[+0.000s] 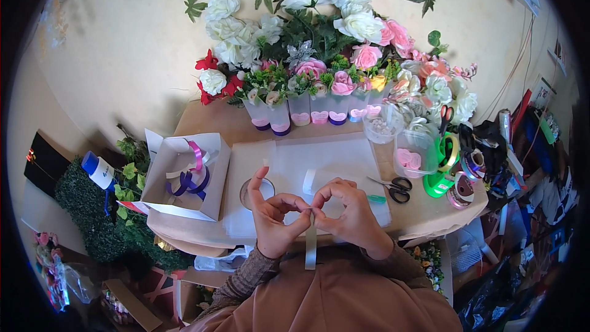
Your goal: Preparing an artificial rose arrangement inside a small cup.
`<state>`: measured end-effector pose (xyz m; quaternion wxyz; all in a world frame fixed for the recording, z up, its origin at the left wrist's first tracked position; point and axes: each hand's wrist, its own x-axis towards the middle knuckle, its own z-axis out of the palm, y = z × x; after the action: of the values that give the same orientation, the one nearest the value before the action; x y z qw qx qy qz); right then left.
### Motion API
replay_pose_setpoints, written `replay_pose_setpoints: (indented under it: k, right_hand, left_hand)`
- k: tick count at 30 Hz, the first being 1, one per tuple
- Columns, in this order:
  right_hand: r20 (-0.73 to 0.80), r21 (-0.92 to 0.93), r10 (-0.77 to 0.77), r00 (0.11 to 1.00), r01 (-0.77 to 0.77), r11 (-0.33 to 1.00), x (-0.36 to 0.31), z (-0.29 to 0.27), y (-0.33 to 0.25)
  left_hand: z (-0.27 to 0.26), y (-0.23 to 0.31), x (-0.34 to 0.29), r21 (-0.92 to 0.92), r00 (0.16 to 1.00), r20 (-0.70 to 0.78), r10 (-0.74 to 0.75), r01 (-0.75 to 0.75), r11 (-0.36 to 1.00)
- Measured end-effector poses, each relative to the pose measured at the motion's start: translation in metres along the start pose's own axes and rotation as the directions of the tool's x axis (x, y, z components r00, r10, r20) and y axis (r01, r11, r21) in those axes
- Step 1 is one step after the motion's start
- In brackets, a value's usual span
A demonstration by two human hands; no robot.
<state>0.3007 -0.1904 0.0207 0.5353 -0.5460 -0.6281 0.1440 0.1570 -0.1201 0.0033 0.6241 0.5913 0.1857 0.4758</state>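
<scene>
My left hand (273,218) and my right hand (350,211) meet above the table's near edge. Thumb and index finger of each are pinched at the top end of a pale cream ribbon strip (311,251), which hangs down in front of my brown clothing. The left hand's other fingers are raised, and a small whitish piece shows at one fingertip. Behind that hand lies a round, ring-like object (244,195), partly hidden. On the white paper sheets (332,154) rests a short white strip (308,179). Black-handled scissors (401,193) lie right of my right hand.
An open white box (218,178) with purple and pink ribbon scraps stands left. Flower-filled holders (279,117) line the back. Plastic tubs (399,144), a green tape dispenser (437,183) and ribbon rolls (461,193) crowd the right. Greenery (92,215) borders the table's left.
</scene>
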Motion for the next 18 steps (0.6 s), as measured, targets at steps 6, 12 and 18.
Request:
replay_pose_setpoints:
  k: [6, 12, 18]
  right_hand:
    - [0.011, -0.009, -0.012, 1.000, 0.012, 1.000, -0.0001, -0.0009, 0.0026]
    - [-0.004, 0.014, -0.013, 1.000, 0.013, 1.000, 0.0012, -0.0007, 0.0042]
    - [-0.015, 0.038, 0.012, 1.000, -0.012, 0.999, 0.0021, -0.0001, 0.0031]
  left_hand:
    - [0.0044, 0.0013, -0.0012, -0.014, 0.999, -0.038, -0.004, 0.003, 1.000]
    - [0.0052, 0.0010, -0.0003, -0.049, 0.999, -0.046, -0.021, 0.019, 0.999]
    - [0.0016, 0.0004, 0.0022, -0.063, 0.999, 0.001, -0.052, 0.052, 0.997]
